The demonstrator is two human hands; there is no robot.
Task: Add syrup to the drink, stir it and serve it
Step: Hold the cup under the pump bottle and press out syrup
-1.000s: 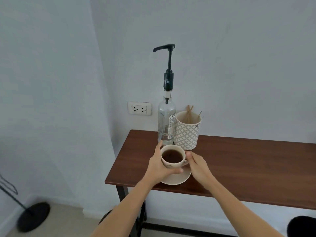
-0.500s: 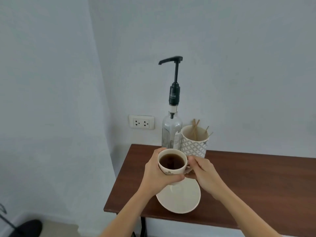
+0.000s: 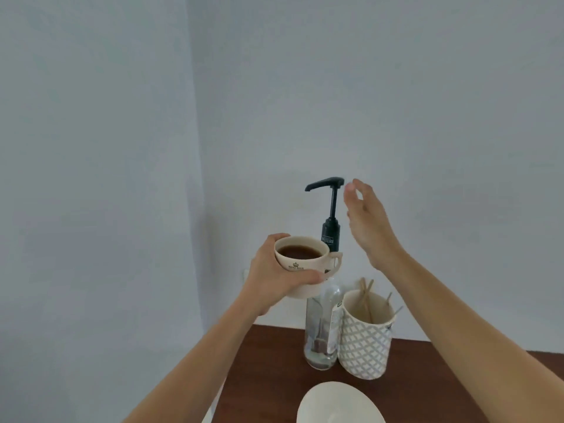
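Crown-marked cup; pump collar lettering unreadable

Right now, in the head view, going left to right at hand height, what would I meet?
Left hand gripping the cup of dark drink → black syrup pump → right hand, open beside the pump head, not touching it.

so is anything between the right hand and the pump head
Nothing visible. The right hand is open just right of the pump head, fingertips close beside it. The left hand holds the cup lower left, below the spout.
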